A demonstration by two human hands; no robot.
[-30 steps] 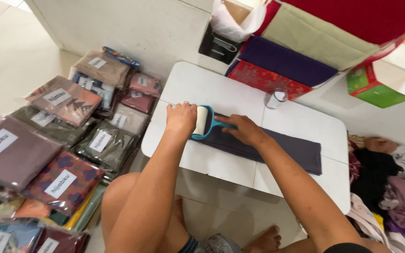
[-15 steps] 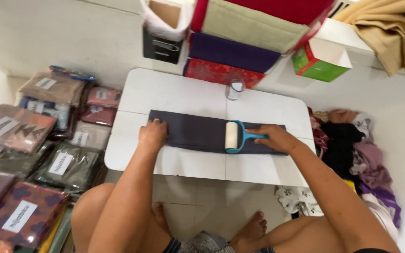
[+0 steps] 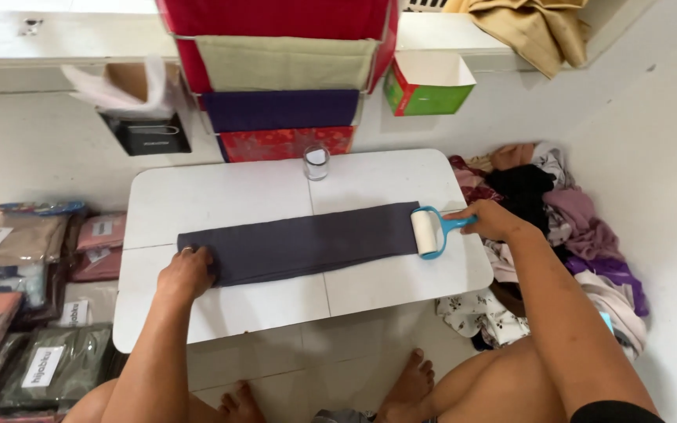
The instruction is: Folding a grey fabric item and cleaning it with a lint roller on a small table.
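A long dark grey folded cloth [image 3: 307, 243] lies flat across a low white table [image 3: 237, 192]. My left hand [image 3: 187, 270] presses down on the cloth's left end. My right hand [image 3: 491, 221] grips the blue handle of a lint roller [image 3: 431, 230], whose white roll rests at the cloth's right end.
A small glass [image 3: 316, 163] stands at the table's far edge. Behind it hang stacked red, beige and purple fabrics [image 3: 280, 86], with a green box [image 3: 426, 86] beside them. Packaged cloths [image 3: 25, 298] lie on the floor at left; loose clothes [image 3: 558, 227] are heaped at right.
The lint roller has travelled rightward along the cloth, from near my left hand to the cloth's right end. My left hand stays on the left end.
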